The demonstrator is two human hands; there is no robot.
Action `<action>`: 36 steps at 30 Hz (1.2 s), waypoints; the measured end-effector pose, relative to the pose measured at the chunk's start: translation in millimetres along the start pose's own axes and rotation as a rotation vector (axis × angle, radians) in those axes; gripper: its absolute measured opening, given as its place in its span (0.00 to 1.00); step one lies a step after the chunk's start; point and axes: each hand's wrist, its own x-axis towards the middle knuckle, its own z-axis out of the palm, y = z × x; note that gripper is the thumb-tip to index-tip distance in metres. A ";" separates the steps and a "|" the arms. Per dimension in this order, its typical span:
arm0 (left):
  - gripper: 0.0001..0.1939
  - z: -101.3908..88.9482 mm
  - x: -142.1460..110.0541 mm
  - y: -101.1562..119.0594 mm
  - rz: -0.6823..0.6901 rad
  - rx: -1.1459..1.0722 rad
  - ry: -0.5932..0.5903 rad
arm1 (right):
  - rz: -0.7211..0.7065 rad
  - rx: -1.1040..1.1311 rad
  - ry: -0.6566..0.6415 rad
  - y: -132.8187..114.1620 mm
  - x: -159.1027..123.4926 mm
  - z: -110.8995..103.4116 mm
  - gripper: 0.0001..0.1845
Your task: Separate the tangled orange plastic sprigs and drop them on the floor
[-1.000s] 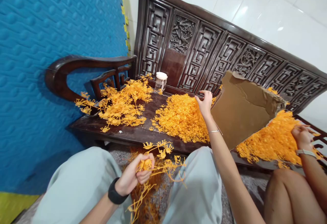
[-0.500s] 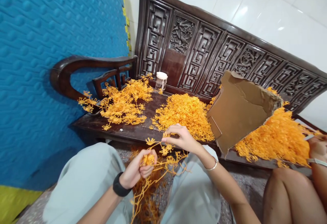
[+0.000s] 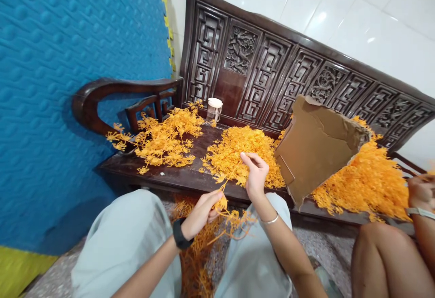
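Note:
My left hand, with a black band on its wrist, is closed around a bunch of orange plastic flower pieces on thin branching stems. It is above the gap between my knees. Up and to the right, my right hand has thumb and fingertips brought together in front of the middle orange pile. Anything in that pinch is too small to make out against the pile. One thin stem with a flower end sticks up from the left hand toward the right.
The dark carved wooden bench also bears a looser heap of orange branches, a lidded clear cup, a cardboard piece and a big orange pile. Another person's hand is at right. Orange bits lie below.
My right hand came down from the cardboard to the flowers by my left hand, then moved up and right. My left hand shifted right and slightly up with its bunch.

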 end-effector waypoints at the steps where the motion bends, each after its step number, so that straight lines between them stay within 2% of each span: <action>1: 0.14 1.8 -1.2 -2.1 -0.003 0.009 -0.002 | -0.037 -0.010 0.092 -1.0 14.5 -9.8 0.12; 3: 0.14 6.9 -7.8 -11.2 -0.014 0.031 -0.019 | -0.117 0.001 0.368 -5.2 51.8 -38.1 0.13; 4: 0.14 9.7 -12.1 -17.4 -0.025 0.043 -0.034 | -0.153 0.008 0.471 -7.9 71.8 -54.0 0.13; 5: 0.12 12.3 -15.9 -23.9 -0.034 0.060 -0.056 | -0.209 -0.019 0.520 -10.5 90.6 -69.1 0.14; 6: 0.11 14.5 -18.7 -30.2 -0.044 0.101 -0.069 | -0.280 -0.065 0.517 -12.6 106.6 -81.8 0.15; 8: 0.11 16.9 -19.5 -40.0 -0.116 0.144 -0.061 | -0.337 -0.154 0.390 -13.6 127.7 -95.2 0.18; 10: 0.09 15.6 -14.9 -45.0 -0.149 0.151 -0.022 | -0.313 -0.215 0.202 -9.8 135.7 -92.1 0.20; 12: 0.08 11.0 -9.4 -46.5 -0.160 0.138 0.050 | -0.261 -0.247 0.042 -2.9 137.7 -78.6 0.19; 15: 0.11 1.7 -5.9 -47.1 -0.194 0.117 0.152 | -0.213 -0.285 -0.085 6.9 143.5 -56.0 0.17; 21: 0.14 -6.5 -2.4 -46.5 -0.208 0.062 0.147 | -0.211 -0.340 -0.147 16.9 169.4 -33.5 0.16; 28: 0.18 -10.7 5.7 -46.8 -0.231 0.057 0.125 | -0.307 -0.659 -0.260 27.0 180.6 -30.2 0.12; 36: 0.17 -10.8 6.4 -43.6 -0.209 0.072 0.094 | -0.295 -0.796 -0.285 41.7 184.6 -27.5 0.09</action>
